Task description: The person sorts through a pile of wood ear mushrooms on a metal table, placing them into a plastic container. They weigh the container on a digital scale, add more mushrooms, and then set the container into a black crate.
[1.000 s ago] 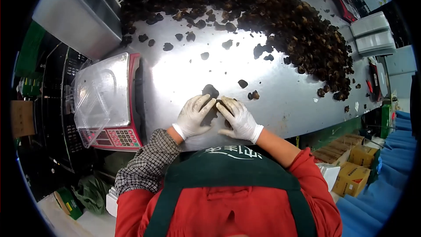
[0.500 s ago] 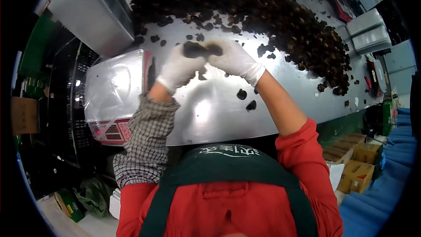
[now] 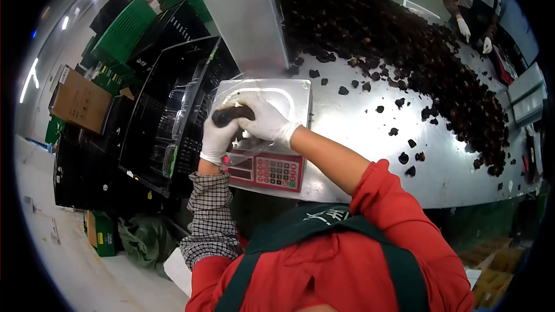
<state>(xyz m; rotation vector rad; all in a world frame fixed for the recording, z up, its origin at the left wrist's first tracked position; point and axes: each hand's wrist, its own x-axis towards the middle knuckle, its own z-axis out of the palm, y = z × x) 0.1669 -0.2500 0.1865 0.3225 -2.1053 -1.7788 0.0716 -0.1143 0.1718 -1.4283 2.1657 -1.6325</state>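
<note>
While the two gloved hands met over the scale (image 3: 299,93), dark pieces (image 3: 233,115) sat gripped between them. The left hand (image 3: 217,138) had its fingers curled around the pieces at one side; the right hand (image 3: 265,118) had its fingers bent against them from the other, how tightly I could not tell. Clear plastic (image 3: 255,150) showed beneath the hands. To the right, loose dark bits (image 3: 403,158) lay scattered on the metal counter (image 3: 347,130), nearer than a large heap (image 3: 376,29). A black crate (image 3: 151,122) stood left of the scale.
</note>
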